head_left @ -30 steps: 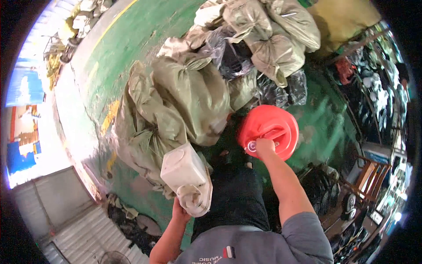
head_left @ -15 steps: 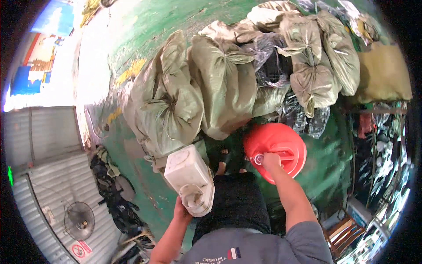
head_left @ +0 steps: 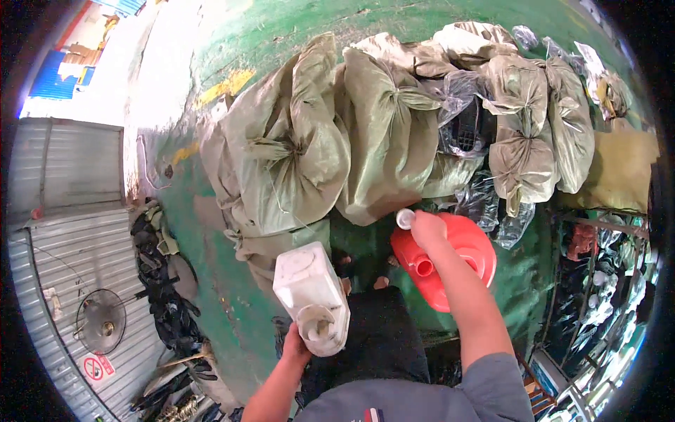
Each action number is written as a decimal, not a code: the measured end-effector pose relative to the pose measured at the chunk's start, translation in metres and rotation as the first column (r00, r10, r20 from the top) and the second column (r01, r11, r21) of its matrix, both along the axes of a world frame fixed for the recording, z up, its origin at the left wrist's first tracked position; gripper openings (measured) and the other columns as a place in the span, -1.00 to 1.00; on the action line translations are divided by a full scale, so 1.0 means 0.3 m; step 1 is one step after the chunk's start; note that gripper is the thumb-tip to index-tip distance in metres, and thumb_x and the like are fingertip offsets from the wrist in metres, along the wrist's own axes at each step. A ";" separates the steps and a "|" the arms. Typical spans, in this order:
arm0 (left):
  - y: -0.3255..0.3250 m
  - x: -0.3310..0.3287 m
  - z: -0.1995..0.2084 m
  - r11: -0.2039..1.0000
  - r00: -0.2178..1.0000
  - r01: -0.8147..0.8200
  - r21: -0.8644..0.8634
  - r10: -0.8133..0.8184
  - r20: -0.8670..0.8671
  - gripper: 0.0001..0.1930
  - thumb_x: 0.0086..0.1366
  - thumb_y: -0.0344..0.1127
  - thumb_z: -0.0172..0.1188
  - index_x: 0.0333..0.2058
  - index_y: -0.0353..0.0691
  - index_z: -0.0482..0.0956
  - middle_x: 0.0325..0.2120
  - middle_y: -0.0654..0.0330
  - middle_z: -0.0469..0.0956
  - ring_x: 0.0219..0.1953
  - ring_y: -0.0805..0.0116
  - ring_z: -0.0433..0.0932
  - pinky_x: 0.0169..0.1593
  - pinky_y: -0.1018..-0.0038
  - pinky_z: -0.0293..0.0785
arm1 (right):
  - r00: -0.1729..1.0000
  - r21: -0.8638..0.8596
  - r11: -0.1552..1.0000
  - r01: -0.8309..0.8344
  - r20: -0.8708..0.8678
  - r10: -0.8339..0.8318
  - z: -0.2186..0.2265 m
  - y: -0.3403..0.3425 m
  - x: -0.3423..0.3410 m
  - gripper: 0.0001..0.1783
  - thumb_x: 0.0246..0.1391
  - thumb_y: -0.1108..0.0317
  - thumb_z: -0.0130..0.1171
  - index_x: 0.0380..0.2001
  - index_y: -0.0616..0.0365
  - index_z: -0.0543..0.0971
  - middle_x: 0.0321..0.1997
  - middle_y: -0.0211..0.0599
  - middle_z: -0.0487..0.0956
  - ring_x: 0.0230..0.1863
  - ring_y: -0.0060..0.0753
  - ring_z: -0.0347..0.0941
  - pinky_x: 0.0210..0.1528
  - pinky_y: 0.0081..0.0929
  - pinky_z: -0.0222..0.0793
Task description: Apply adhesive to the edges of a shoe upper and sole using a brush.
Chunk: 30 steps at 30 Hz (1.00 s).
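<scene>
My left hand (head_left: 296, 343) is closed around the side of a dirty white plastic container (head_left: 306, 274), a boxy thing with a round cup-like opening at its near end. It hangs tilted over my dark trousers. My right hand (head_left: 429, 231) pinches a small pale round cap (head_left: 405, 219), held just above and beyond a red plastic jug (head_left: 437, 294). The jug's round mouth (head_left: 424, 267) is uncovered, and my right forearm hides part of its top and handle. The jug stands on the green floor right of my feet.
Several tied tan woven sacks (head_left: 383, 141) lie ahead on the green floor (head_left: 211, 274). A clear bag with black items (head_left: 465, 130) sits among them. At left are a round fan (head_left: 101, 321) and a corrugated metal wall (head_left: 67, 253). A rack (head_left: 598, 281) with bagged goods stands right.
My right hand has lifted the cap off the red jug's mouth and moved it away from me. The left hand still holds the white container. The view has shifted slightly.
</scene>
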<state>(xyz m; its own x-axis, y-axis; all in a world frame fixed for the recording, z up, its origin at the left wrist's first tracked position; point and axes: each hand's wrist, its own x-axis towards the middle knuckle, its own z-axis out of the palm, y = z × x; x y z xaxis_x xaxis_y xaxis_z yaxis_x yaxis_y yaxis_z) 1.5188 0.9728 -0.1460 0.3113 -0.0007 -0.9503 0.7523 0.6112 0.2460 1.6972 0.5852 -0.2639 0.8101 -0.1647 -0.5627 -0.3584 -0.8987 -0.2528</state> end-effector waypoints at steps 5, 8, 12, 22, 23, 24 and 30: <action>-0.001 0.017 -0.084 0.994 0.994 0.098 0.043 -0.095 -0.051 -0.52 0.38 -0.05 -0.06 0.14 -0.24 0.39 0.08 0.07 0.49 0.15 0.13 0.43 0.25 0.18 0.33 | 0.991 -0.009 0.996 0.094 -0.091 -0.094 -0.287 0.108 0.247 -0.74 0.11 0.32 0.04 -0.21 0.09 0.66 -0.09 -0.09 0.65 -0.06 -0.03 0.60 -0.06 -0.18 0.53; 0.075 -0.025 -0.179 0.998 0.996 0.061 0.000 -0.060 -0.068 -0.51 0.38 -0.05 -0.06 0.13 -0.25 0.40 0.07 0.06 0.50 0.14 0.13 0.44 0.25 0.20 0.34 | 0.976 -0.013 0.993 0.119 -0.185 -0.120 -0.349 0.192 0.318 -0.71 0.12 0.31 0.04 -0.14 0.07 0.66 -0.05 -0.13 0.64 0.00 -0.09 0.59 -0.03 -0.20 0.52; 0.082 0.007 -0.236 0.989 0.985 0.150 -0.012 -0.151 -0.084 -0.54 0.40 -0.11 -0.11 0.13 -0.29 0.40 0.05 0.06 0.51 0.11 0.15 0.47 0.22 0.23 0.38 | 0.972 -0.049 0.993 0.110 -0.204 -0.117 -0.346 0.184 0.326 -0.63 0.17 0.19 -0.02 -0.12 0.10 0.65 -0.06 -0.12 0.64 0.00 -0.06 0.58 0.00 -0.14 0.50; 0.133 0.085 -0.293 0.973 0.973 0.231 -0.029 -0.231 0.002 -0.58 0.40 -0.15 -0.09 0.07 -0.31 0.47 0.01 0.09 0.55 0.08 0.21 0.50 0.19 0.28 0.40 | 0.961 0.071 0.962 0.264 0.068 -0.269 0.112 -0.157 -0.279 -0.55 0.08 -0.01 0.16 -0.21 0.18 0.57 -0.18 0.00 0.59 -0.05 0.06 0.52 0.00 -0.07 0.44; 0.135 0.084 -0.298 0.963 0.963 0.270 -0.027 -0.269 0.033 -0.58 0.40 -0.14 -0.09 0.06 -0.31 0.47 0.01 0.10 0.55 0.08 0.22 0.50 0.19 0.30 0.40 | 0.976 0.012 0.978 0.206 0.066 -0.207 0.129 -0.198 -0.387 -0.55 0.05 0.00 0.20 -0.21 0.18 0.56 -0.17 -0.04 0.57 -0.05 0.04 0.50 0.00 -0.09 0.43; 0.137 0.076 -0.319 0.961 0.962 0.273 -0.038 -0.272 0.028 -0.58 0.40 -0.14 -0.09 0.06 -0.31 0.47 0.01 0.10 0.55 0.08 0.22 0.50 0.19 0.30 0.40 | 0.988 -0.049 0.988 0.145 0.060 -0.142 0.134 -0.225 -0.482 -0.55 0.02 0.02 0.24 -0.20 0.18 0.55 -0.17 -0.07 0.56 -0.04 0.01 0.49 0.00 -0.10 0.43; 0.093 0.058 -0.422 0.914 0.919 0.393 -0.097 -0.394 0.014 -0.57 0.42 -0.16 -0.11 0.09 -0.33 0.45 0.02 0.11 0.55 0.06 0.22 0.53 0.17 0.30 0.43 | 0.971 -0.051 0.999 0.001 -0.237 -0.014 0.036 -0.276 -0.636 -0.49 -0.03 0.01 0.29 -0.13 0.17 0.54 -0.07 -0.09 0.55 0.02 -0.01 0.47 0.02 -0.08 0.42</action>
<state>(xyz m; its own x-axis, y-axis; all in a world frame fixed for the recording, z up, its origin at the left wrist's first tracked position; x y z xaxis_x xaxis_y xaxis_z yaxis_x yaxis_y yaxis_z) 1.5361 1.0007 -0.2727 0.2614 -0.2130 -0.9414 0.9381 0.2858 0.1958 1.5064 0.5025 -0.2532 0.6528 -0.2031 -0.7298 -0.4095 -0.9051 -0.1144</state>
